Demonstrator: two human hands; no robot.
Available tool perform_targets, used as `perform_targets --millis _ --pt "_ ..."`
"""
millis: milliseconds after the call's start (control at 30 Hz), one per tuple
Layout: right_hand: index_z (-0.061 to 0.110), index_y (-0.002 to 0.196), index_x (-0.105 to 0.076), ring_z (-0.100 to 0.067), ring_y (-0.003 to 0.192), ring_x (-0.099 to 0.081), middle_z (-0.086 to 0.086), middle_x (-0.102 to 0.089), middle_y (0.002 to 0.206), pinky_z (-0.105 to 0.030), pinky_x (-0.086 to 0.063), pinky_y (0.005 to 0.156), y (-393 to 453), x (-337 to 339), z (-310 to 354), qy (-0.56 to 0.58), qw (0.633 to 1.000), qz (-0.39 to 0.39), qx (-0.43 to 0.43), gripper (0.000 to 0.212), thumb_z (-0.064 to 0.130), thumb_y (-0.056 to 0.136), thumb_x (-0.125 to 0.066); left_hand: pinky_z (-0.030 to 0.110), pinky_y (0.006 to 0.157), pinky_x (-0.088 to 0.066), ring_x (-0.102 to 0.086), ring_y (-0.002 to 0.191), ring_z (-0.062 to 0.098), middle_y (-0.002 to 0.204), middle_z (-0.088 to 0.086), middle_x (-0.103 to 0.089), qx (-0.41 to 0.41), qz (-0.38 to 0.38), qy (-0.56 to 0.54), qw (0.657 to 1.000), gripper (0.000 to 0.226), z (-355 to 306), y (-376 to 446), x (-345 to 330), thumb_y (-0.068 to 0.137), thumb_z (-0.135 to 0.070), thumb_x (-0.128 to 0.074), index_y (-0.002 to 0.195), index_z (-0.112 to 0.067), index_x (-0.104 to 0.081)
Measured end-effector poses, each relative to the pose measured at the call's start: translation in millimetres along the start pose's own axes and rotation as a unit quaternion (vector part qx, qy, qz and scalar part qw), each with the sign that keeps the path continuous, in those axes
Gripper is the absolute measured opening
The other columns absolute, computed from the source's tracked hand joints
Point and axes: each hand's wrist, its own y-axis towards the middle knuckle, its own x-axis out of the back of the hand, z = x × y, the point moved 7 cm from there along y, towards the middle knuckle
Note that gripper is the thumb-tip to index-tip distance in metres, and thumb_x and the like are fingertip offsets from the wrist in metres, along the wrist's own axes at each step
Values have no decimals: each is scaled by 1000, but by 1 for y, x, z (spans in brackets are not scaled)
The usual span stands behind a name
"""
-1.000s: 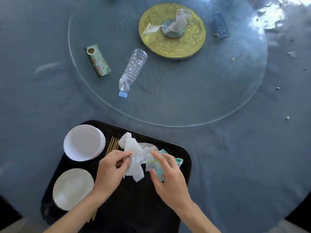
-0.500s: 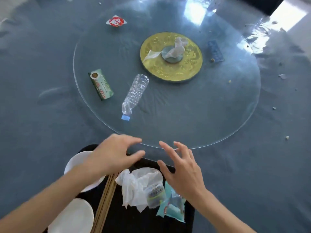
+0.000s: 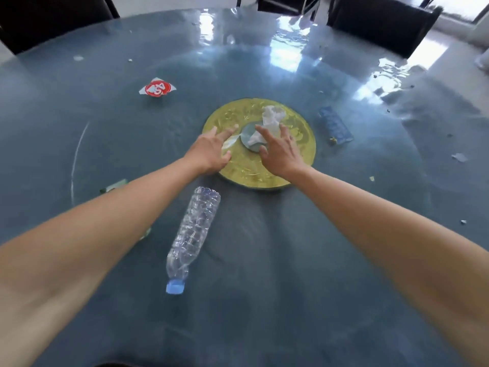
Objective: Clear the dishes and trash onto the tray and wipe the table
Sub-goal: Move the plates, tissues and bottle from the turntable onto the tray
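Now that the tray is lying out of view behind them, both arms are reaching across to the gold disc: left hand and right hand are spreading open, gripping nothing. The crumpled tissue is lying just beyond the right fingertips, perhaps touching; collection is resuming.

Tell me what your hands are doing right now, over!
Both hands open: left hand, right hand, over the gold disc. Crumpled tissue at the right fingertips, not gripped. Plastic bottle lies between the forearms. Nothing blocking.
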Motion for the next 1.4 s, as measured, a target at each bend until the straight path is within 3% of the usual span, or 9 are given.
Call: perform_targets --millis 67,167,333,467,733,900,1033,1267,1400 --pt "45 159 -29 -46 149 -25 -23 -12 164 -49 -31 119 23 -13 3 -19 1000 9 15 60 31 105 -51 41 120 -30 -28 150 36 165 22 -20 -4 14 11 1000 69 3 13 -13 98 -35 -56 157 -44 -22" --pt "41 160 -29 -48 150 -19 -28 -12 164 -50 -25 122 46 -33 -2 -47 998 31 2 56 36 106 -44 38 115 -36 -41 143 30 157 12 -41 -17 3 0 1000 52 12 20 -26 98 -30 -56 149 -33 -47" --pt "1 146 -48 -42 131 -44 -23 -47 148 -45 -36 111 50 -37 -10 -45 999 -28 -5 47 25 106 -38 39 96 -51 -64 115 31 124 9 -69 25 -101 -17 994 28 29 9 -15 94 -22 -62 120 -21 -72" --pt "-2 129 -61 -39 123 -56 -18 -59 134 -42 -44 103 9 -14 -9 1 996 -84 22 34 16 108 -41 40 90 -55 -69 102 34 109 12 -75 29 -136 -61 988 28 36 -25 5 91 -18 -63 116 -19 -75" --pt "9 102 -75 -27 94 -65 -4 -70 109 -30 -46 78 -171 17 15 187 971 -147 39 18 15 102 -58 36 91 -55 -74 96 30 114 13 -75 4 -176 -142 974 57 10 -177 22 93 -16 -67 147 -22 -47" --pt "8 120 -75 -26 103 -70 -7 -71 120 -41 -59 89 -310 1 36 238 956 -129 110 25 6 98 -65 14 82 -49 -75 95 17 109 3 -77 65 -192 -205 957 37 -6 -300 2 89 -17 -73 124 -16 -63" --pt "5 124 -74 -25 108 -70 -9 -70 121 -38 -59 93 -406 -7 49 220 954 -103 176 28 1 97 -66 -1 75 -41 -70 84 11 96 -4 -75 67 -193 -206 957 21 -25 -389 -14 86 -15 -76 108 -14 -73" --pt "8 132 -70 -18 111 -68 -4 -66 126 -37 -61 92 -536 -21 45 217 961 -94 142 37 0 96 -68 29 75 -59 -66 85 7 99 -4 -66 106 -160 -274 942 28 -29 -520 -60 88 -20 -77 115 -21 -72" --pt "10 134 -69 -19 117 -67 -1 -64 130 -40 -63 89 -593 -41 32 205 972 -100 57 41 1 94 -71 17 75 -49 -65 85 10 97 -4 -68 129 -139 -282 941 32 -21 -561 -93 88 -23 -77 119 -17 -71"
